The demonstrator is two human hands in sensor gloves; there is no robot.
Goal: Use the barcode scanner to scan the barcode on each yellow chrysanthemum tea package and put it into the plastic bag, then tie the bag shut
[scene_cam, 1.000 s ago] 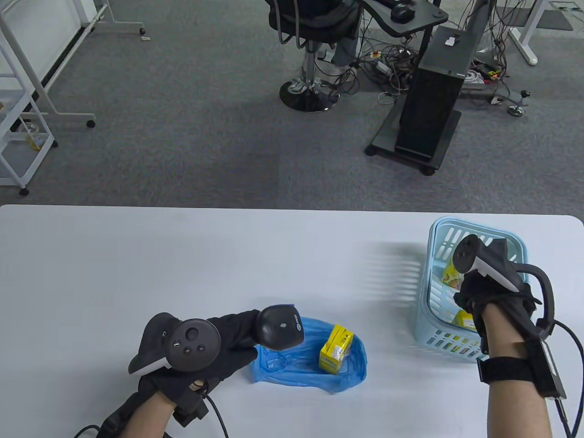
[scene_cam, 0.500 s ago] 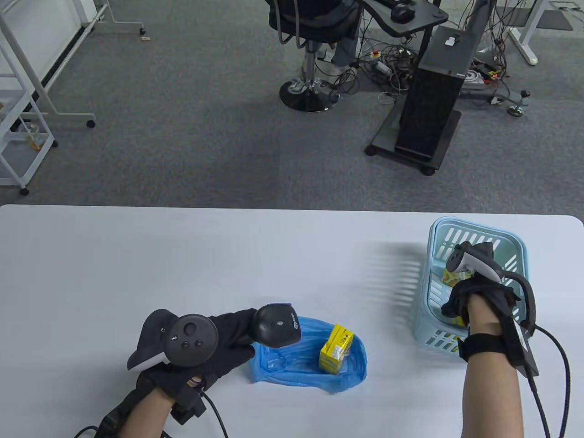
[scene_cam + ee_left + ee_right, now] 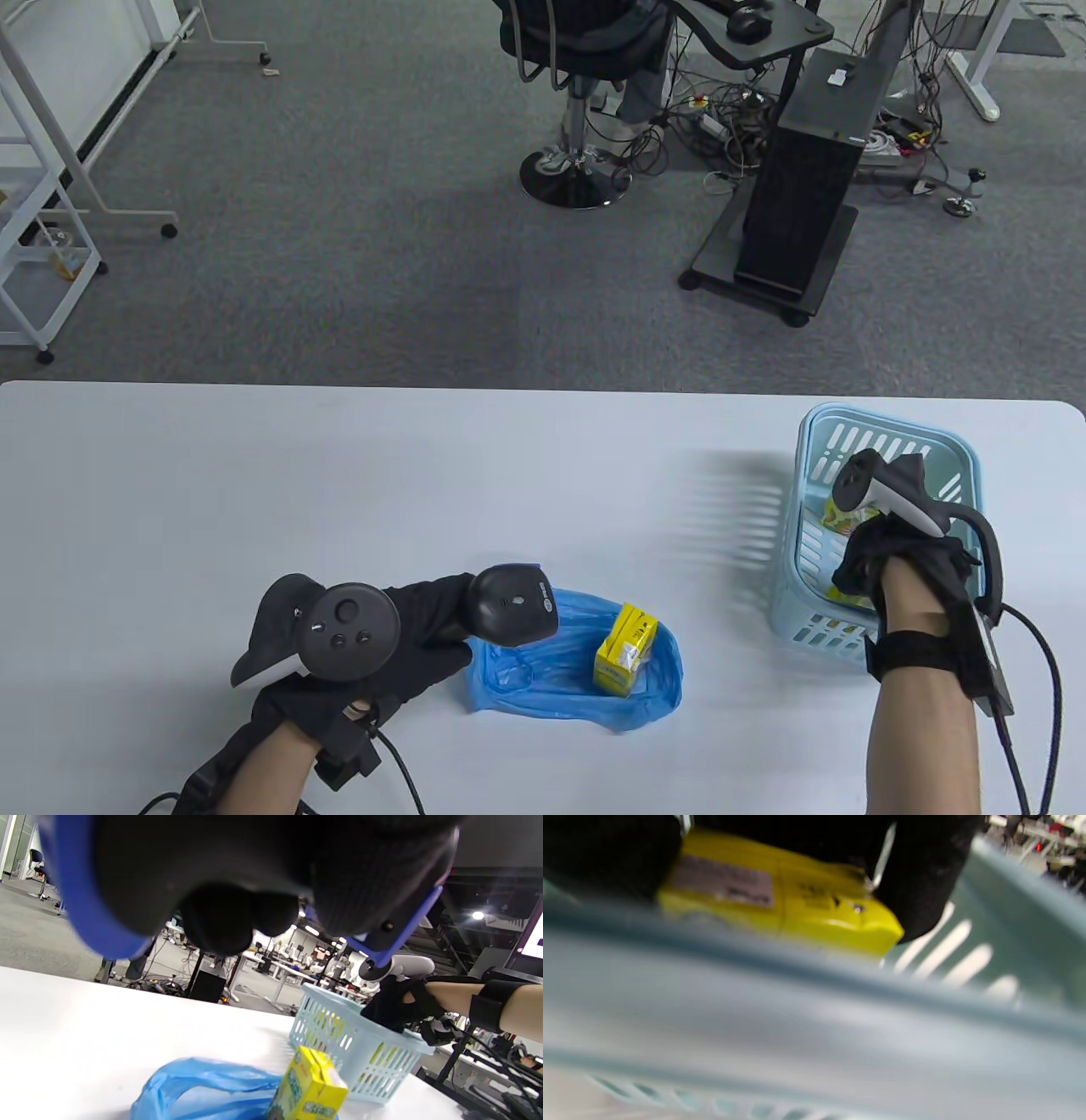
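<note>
White and wide, the surface (image 3: pixel 339 475) carries the work, with grey carpet, an office chair and a computer tower beyond it. At about 3 o'clock from the middle of the surface stands a light blue basket (image 3: pixel 814 429). The right hand (image 3: pixel 899 552) reaches down inside it. A second ago this hand was higher over the basket, half a second ago it had dipped lower, and now it sits deep among the cartons. In the right wrist view its fingers (image 3: pixel 925 878) are curled around a yellow tea carton (image 3: pixel 780 906), one dark fingertip on each side of it, so it seems to have taken hold. The carton is not yet clear of the basket rim. Another carton (image 3: pixel 840 514) shows inside, just beyond the hand.

At 6 o'clock lies the blue plastic bag (image 3: pixel 568 688), flat and open, with one tea carton (image 3: pixel 626 649) already standing on it. Whether that carton is inside the mouth or just on top of the plastic cannot be told. The left hand (image 3: pixel 373 637) has barely moved. Its fingers grip the black barcode scanner (image 3: pixel 509 604), which hangs over the bag's 9 o'clock edge.

So one carton looks finished, and the next lift out of the basket is starting. It then needs scanning, bagging, and later the bag needs tying.
</note>
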